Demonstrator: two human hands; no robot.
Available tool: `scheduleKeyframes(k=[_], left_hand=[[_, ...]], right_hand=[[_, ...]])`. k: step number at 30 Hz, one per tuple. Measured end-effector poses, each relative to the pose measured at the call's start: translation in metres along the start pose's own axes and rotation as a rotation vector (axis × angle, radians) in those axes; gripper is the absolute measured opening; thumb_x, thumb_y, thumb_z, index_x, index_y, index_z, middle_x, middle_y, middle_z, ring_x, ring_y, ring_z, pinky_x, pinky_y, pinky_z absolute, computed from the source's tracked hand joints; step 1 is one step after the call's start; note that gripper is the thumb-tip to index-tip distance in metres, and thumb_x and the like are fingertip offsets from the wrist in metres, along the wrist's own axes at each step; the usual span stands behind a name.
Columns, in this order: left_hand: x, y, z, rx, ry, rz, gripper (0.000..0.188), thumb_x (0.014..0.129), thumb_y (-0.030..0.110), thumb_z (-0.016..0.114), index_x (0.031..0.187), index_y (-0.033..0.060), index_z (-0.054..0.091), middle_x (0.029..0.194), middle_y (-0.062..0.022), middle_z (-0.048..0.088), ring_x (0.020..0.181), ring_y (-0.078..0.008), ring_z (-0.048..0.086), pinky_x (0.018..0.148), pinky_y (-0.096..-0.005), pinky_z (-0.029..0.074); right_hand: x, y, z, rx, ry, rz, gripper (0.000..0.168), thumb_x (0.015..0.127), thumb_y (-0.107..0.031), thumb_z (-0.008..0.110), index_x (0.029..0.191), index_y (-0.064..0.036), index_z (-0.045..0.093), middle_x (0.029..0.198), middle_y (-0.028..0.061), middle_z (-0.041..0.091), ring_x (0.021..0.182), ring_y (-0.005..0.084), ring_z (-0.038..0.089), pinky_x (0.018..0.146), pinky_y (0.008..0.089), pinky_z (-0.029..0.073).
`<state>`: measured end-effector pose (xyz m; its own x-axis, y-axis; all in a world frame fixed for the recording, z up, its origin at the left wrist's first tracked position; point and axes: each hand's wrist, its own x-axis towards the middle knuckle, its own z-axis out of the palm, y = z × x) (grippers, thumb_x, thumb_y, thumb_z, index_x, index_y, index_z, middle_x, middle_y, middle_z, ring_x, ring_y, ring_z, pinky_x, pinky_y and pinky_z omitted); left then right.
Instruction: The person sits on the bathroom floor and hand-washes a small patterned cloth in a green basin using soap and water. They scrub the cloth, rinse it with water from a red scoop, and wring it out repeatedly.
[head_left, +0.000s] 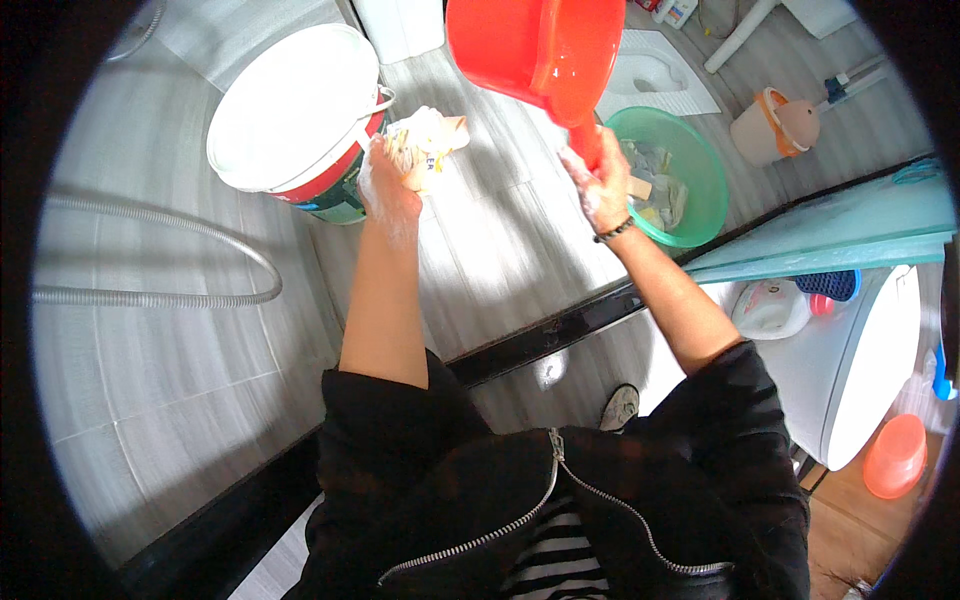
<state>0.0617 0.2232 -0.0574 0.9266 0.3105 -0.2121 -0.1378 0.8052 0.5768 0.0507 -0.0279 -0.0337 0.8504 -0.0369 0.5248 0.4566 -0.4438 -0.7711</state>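
My left hand (391, 184), wet with white suds, grips a bunched pale cloth (429, 146) with printed patches, beside a large paint-type bucket (330, 196) with a white lid (292, 109). My right hand (606, 184), also sudsy and with a dark beaded bracelet at the wrist, holds a red plastic dipper (574, 67) by its handle. The dipper's bowl is raised beyond the hand; its contents cannot be made out. Just right of that hand, a green plastic basin (709, 180) stands on the floor with grey and pale cloths (664, 191) in it.
A squat toilet (660, 71) lies beyond the basin, with a peach bucket (754, 135) to its right. A black raised sill (555, 330) crosses the floor before me. Glass door panels (832, 232) and a white washing machine (840, 375) stand right. A metal shower hose (187, 300) hangs left.
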Motion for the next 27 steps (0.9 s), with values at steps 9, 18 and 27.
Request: scheduleKeyframes(k=[9,18,27], left_hand=[[-0.003,0.008,0.002,0.114,0.133,0.073,0.036,0.089,0.025,0.029,0.106,-0.0015,0.045,0.103,-0.0141,0.055,0.093,-0.0271,0.056,0.079,-0.041,0.046],[-0.002,-0.002,-0.01,-0.099,-0.017,0.03,0.028,0.086,0.021,0.045,0.093,-0.005,0.049,0.09,-0.0147,0.054,0.077,-0.0249,0.055,0.067,-0.0352,0.048],[-0.01,0.005,-0.003,-0.025,0.221,0.025,0.028,0.087,0.024,0.041,0.091,-0.0016,0.052,0.086,-0.011,0.056,0.076,-0.0242,0.057,0.065,-0.0366,0.048]], right_hand=[[0.006,0.026,0.075,0.556,-0.046,0.249,0.048,0.069,0.01,0.054,0.113,-0.007,0.044,0.091,0.0016,0.055,0.075,0.0108,0.052,0.07,0.0225,0.044],[0.019,0.038,0.046,0.543,-0.174,0.2,0.033,0.077,-0.008,0.06,0.106,-0.005,0.048,0.077,0.0032,0.057,0.062,0.0055,0.051,0.052,0.0208,0.043],[0.065,-0.004,0.019,0.208,-0.57,0.598,0.016,0.072,-0.013,0.061,0.076,-0.003,0.049,0.055,0.0009,0.047,0.043,0.0091,0.045,0.039,0.0237,0.037]])
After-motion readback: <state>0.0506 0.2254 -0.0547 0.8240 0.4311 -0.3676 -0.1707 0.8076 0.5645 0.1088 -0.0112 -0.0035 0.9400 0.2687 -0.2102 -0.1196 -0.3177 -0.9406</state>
